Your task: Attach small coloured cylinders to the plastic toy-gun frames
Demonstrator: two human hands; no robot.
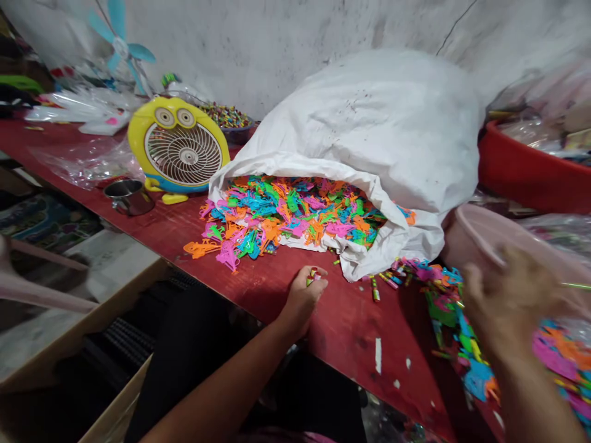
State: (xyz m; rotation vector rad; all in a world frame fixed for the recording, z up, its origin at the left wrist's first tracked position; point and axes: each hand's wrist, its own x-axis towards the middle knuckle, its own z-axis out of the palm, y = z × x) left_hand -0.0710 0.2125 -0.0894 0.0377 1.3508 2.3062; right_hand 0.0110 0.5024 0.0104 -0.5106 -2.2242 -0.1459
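Note:
My left hand (pixel 301 301) is closed around a few small printed rolls (pixel 314 277), which look like wrapped candy, just above the front of the red table (pixel 277 286). My right hand (pixel 508 298), smeared by motion, is in front of a pink plastic tub (pixel 480 231); whether it touches the tub or holds anything is unclear. Beyond my left hand, bright plastic pieces (pixel 295 209) in orange, pink, green and blue spill from the mouth of a large white sack (pixel 369 117). Another loose roll (pixel 375 289) lies between the hands.
A yellow character-shaped fan (pixel 136 132) and a metal mug (pixel 129 198) stand at the left. Behind them are a blue fan (pixel 120 46) and a bowl heaped with small rolls (pixel 226 115). More coloured pieces (pixel 480 375) and a red basin (pixel 521 169) are at the right.

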